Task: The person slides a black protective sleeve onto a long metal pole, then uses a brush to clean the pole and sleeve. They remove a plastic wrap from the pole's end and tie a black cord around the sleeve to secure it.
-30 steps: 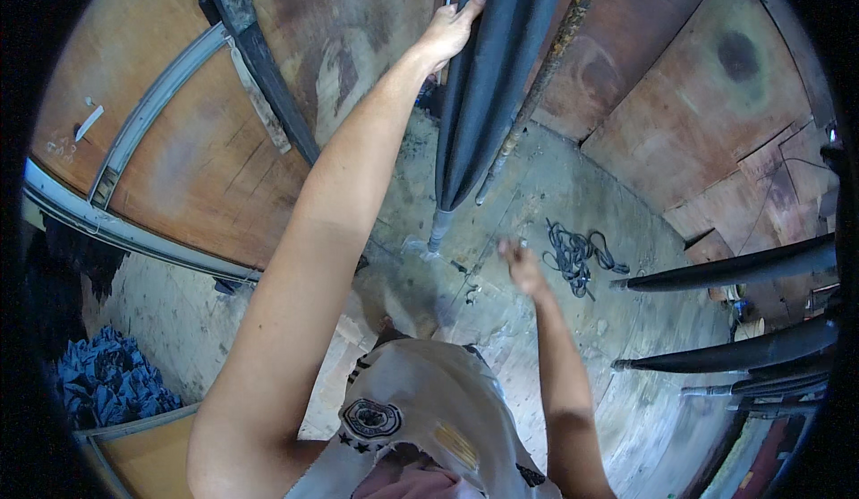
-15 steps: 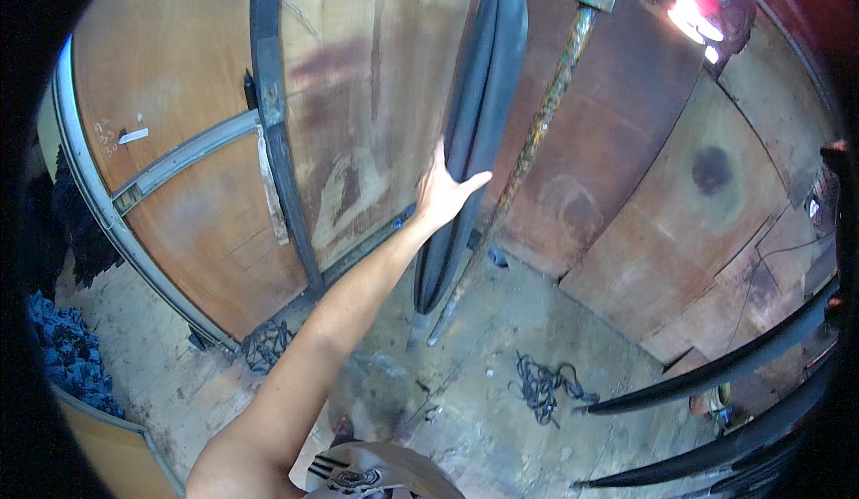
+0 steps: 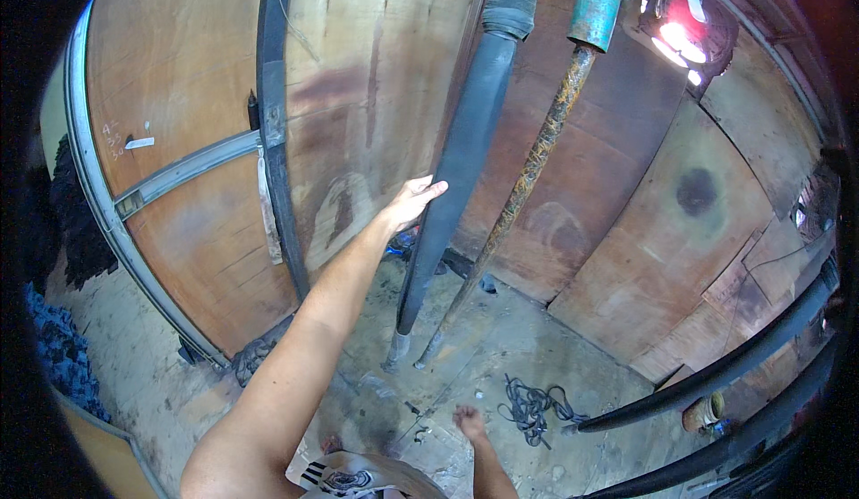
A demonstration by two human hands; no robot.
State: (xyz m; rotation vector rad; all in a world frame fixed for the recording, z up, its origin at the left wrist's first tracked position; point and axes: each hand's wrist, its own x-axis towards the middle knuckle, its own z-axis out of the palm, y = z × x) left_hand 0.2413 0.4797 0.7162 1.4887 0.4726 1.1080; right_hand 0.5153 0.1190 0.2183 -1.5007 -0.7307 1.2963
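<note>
My left hand [image 3: 416, 199] is closed on the left edge of a long dark grey sleeve [image 3: 463, 141], its thumb on the near side. The sleeve hangs down a slanted pole, and a pale tip shows below its lower end. Gathered, wrapped material [image 3: 510, 2] covers the pole's top. Low in the view, apart from the sleeve, my right hand [image 3: 468, 421] is above the floor with loosely bent fingers and nothing visible in it. Beside the sleeve slants a bare, rust-mottled pole [image 3: 532, 172] with a turquoise collar [image 3: 596, 14] at its top.
Dark, cord-like strips [image 3: 530, 407] lie on the floor. Long black tubes [image 3: 716, 392] jut in from the right, with a small can [image 3: 702, 412] between them. A red glowing lamp [image 3: 684, 41] is at upper right. Wooden panels [image 3: 367, 78] stand behind; blue scraps [image 3: 67, 356] lie at far left.
My left hand has gone from spread to closed on the sleeve's edge, lower and further left. The sleeve's lower end has swung left and looks smoother. My right hand has come into view.
</note>
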